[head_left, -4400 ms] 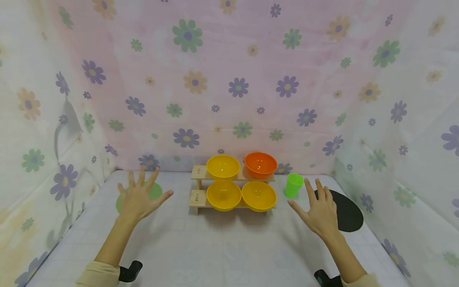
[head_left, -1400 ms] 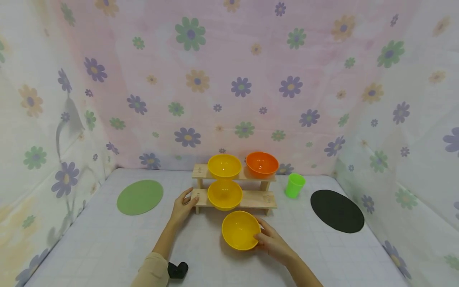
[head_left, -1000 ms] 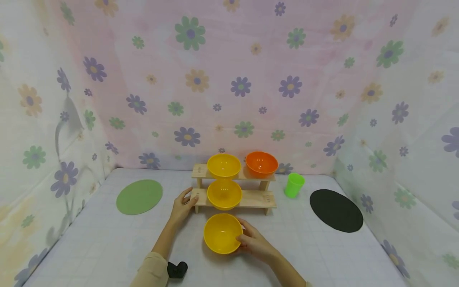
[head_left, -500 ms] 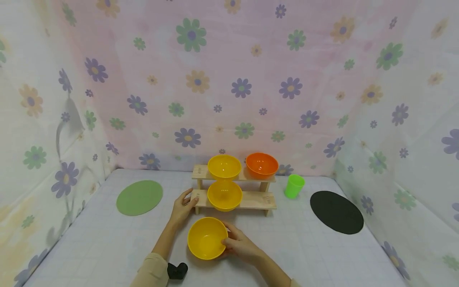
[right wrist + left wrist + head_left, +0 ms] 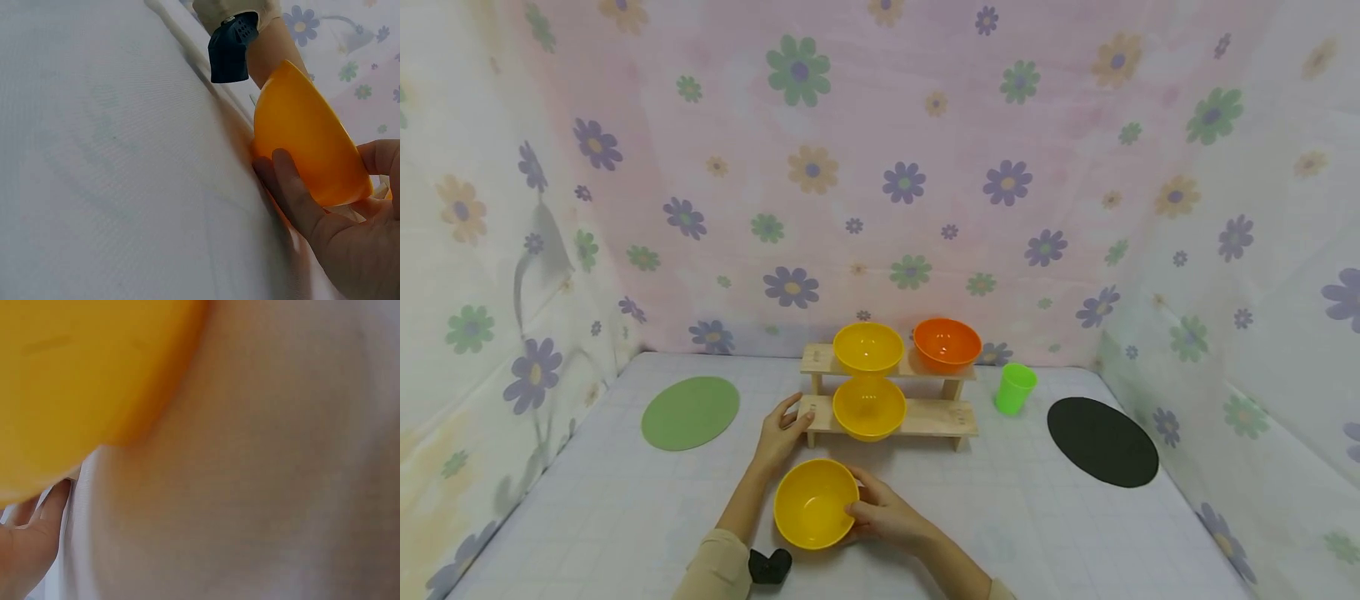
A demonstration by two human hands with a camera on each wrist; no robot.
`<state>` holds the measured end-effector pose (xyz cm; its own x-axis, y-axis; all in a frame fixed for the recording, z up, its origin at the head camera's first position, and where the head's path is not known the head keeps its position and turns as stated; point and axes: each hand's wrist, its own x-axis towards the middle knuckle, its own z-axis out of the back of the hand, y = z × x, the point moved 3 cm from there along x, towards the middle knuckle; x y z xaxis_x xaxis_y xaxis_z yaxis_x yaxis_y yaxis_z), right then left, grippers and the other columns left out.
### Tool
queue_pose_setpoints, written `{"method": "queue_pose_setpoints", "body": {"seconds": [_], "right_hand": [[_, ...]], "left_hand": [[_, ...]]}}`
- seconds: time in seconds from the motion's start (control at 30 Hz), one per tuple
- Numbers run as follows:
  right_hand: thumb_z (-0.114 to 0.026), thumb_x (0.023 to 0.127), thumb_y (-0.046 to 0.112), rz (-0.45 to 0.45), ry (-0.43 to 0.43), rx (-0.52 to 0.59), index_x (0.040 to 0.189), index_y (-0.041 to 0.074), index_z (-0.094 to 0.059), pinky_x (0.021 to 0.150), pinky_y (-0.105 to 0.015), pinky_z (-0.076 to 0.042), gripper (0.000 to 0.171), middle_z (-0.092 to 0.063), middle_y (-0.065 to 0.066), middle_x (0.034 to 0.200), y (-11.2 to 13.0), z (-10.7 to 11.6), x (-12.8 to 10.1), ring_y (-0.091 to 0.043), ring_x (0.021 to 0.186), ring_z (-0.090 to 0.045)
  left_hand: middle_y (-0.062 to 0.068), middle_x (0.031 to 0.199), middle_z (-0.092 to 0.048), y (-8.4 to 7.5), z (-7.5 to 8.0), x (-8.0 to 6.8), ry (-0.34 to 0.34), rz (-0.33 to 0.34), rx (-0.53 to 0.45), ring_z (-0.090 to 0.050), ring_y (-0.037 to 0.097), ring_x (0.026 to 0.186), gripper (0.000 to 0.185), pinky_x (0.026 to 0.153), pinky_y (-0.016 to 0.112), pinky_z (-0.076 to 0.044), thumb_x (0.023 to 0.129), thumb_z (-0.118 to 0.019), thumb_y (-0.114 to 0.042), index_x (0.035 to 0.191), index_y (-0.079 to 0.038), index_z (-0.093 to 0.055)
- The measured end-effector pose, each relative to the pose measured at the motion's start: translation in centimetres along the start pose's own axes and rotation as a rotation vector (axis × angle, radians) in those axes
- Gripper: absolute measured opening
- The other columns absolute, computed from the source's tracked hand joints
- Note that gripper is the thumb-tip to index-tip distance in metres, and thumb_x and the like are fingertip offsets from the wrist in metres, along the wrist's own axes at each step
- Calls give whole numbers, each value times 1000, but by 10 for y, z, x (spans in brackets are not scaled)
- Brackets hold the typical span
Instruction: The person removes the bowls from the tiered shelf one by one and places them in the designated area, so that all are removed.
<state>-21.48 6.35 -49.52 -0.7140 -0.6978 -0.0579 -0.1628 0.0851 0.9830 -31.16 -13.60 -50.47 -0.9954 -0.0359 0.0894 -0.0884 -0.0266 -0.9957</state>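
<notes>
From the head view, your right hand (image 5: 883, 517) has the yellow bowl (image 5: 816, 504) by its right side, thumb at the rim, in front of the wooden rack (image 5: 936, 417) and just beside your left forearm. Your left hand (image 5: 778, 437) touches the left end of the lower step; you may be steadying it, but I can't tell whether the fingers clasp it. As far as shows, one bowl is off the rack and not yet released; a yellow bowl on the lower step (image 5: 870, 408), a yellow bowl on the upper step (image 5: 868, 348) and the orange bowl (image 5: 947, 346) remain there. In the left wrist view, the held bowl's outside looms close, with your left hand at the lower left edge. In the right wrist view, your fingers curl under the bowl; whether its base touches the tablecloth (image 5: 125, 187) is unclear.
</notes>
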Motion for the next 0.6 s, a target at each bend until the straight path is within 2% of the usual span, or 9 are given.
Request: {"method": "queue_pose_setpoints", "body": {"seconds": [0.13, 0.3, 0.47, 0.6], "right_hand": [[-49, 98, 14, 24, 24, 6, 148, 1, -18, 81, -44, -55, 60, -43, -29, 133, -3, 1, 1, -28, 98, -62], [-51, 98, 17, 5, -25, -29, 148, 1, -20, 77, -43, -57, 61, -48, -28, 129, -4, 5, -1, -34, 91, -64], [-48, 100, 21, 16, -145, -249, 143, -3, -30, 65, -40, -58, 53, -53, -21, 120, 4, 12, -7, -38, 82, -66], [-51, 97, 10, 156, -287, -424, 129, -11, -45, 58, -40, -57, 39, -56, -22, 105, 23, 20, -14, -40, 73, -65]], "left_hand": [[37, 129, -46, 0, 0, 0, 14, -1, -1, -52, 44, 116, 58, 91, 36, -51, 92, -61, -11, 141, 4, -35], [37, 129, -46, 1, 0, 0, 8, 4, 8, -51, 43, 117, 58, 92, 37, -50, 92, -61, -13, 142, 3, -35], [37, 130, -45, -3, 0, -1, 10, 16, -1, -50, 44, 117, 57, 92, 36, -50, 92, -60, -10, 142, 4, -35], [39, 129, -45, -16, -1, -8, 21, 15, 11, -50, 46, 117, 56, 93, 41, -49, 92, -59, -8, 141, 8, -34]]}}
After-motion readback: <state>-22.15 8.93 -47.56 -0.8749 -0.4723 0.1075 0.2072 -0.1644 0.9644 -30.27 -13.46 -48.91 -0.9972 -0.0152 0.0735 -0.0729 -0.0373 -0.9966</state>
